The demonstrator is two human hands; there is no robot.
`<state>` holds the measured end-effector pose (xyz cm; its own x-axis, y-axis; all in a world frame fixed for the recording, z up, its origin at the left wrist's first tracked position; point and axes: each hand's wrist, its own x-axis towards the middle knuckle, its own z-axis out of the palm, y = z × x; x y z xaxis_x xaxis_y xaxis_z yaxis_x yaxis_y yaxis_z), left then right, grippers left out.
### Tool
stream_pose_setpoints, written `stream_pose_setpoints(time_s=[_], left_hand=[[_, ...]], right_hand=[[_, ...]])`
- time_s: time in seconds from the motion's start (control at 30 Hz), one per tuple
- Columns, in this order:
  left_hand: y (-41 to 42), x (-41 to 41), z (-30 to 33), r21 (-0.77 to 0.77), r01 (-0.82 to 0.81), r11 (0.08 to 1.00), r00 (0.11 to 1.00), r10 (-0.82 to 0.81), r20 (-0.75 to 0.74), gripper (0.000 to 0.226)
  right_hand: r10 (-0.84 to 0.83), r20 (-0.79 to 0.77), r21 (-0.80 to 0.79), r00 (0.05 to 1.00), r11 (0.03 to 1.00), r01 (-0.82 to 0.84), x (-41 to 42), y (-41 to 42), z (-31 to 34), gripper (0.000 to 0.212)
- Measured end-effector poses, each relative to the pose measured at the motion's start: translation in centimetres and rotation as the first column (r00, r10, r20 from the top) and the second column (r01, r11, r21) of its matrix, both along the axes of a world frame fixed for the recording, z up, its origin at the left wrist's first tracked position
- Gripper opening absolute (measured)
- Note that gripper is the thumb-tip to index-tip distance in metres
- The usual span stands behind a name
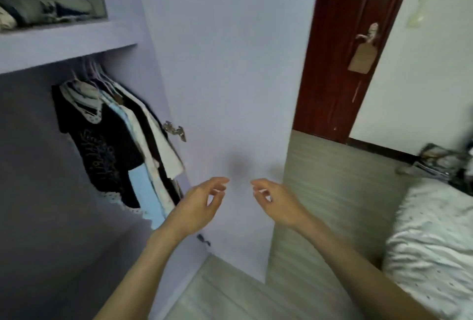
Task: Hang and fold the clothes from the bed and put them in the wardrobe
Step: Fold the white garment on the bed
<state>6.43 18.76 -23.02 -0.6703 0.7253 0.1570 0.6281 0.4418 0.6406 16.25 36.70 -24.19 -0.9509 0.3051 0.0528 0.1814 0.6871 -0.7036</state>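
Note:
The lilac wardrobe (64, 46) stands open on the left. Several garments on hangers (115, 140) hang under its shelf: a black printed top in front, then light blue, white and dark pieces. Folded clothes (48, 5) lie on the upper shelf. My left hand (199, 204) and my right hand (273, 199) float in front of the open wardrobe door (230, 76), fingers loosely curled, holding nothing. The left hand is just right of the hanging clothes and does not touch them. The bed (435, 243) with a white dotted cover shows at the lower right.
A dark red room door (353, 51) with a metal handle and a hanging tag stands behind the wardrobe door. Pale wood flooring (332, 179) runs between wardrobe and bed. Dark items (440, 161) lie by the wall past the bed.

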Motion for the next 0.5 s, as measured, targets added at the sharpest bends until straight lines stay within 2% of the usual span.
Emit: stream_pose_setpoints(time_s=[0.13,0.23,0.5], left_hand=[[10.3,4.1,-2.1,0.001,0.158,0.987,0.984,-0.158,0.089,0.032],[18.1,6.9,-2.9,0.017,0.245,0.969,0.959,-0.245,0.139,0.033],[34.1,8.0,-3.7,0.066,0.322,0.944,0.932,-0.329,0.154,0.030]], right_hand=[[-0.175,0.055,0.044,0.983,0.984,0.172,6.8,9.3,-0.8,0.034],[-0.248,0.100,0.110,0.964,0.965,0.237,10.3,16.5,-0.7,0.033],[-0.386,0.111,0.078,0.916,0.922,0.379,12.6,29.5,-0.7,0.035]])
